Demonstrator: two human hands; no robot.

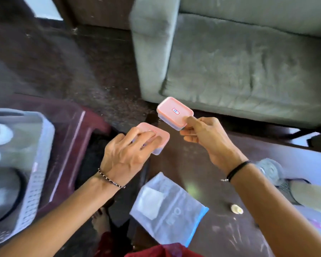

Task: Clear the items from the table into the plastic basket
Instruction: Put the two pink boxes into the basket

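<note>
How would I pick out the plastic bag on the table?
Start at the dark table in front of the grey sofa. On its near edge, closest to the person, lies the plastic bag. Unlike the two pink-lidded boxes held above, it is flat, see-through, with a blue strip along one side.

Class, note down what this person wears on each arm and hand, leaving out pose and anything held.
Both forearms are bare, no sleeves in view. The left hand is ungloved, with a chain bracelet of dark and silvery links at the wrist. The right hand is ungloved too, its wrist carrying thin black cord bands.
</note>
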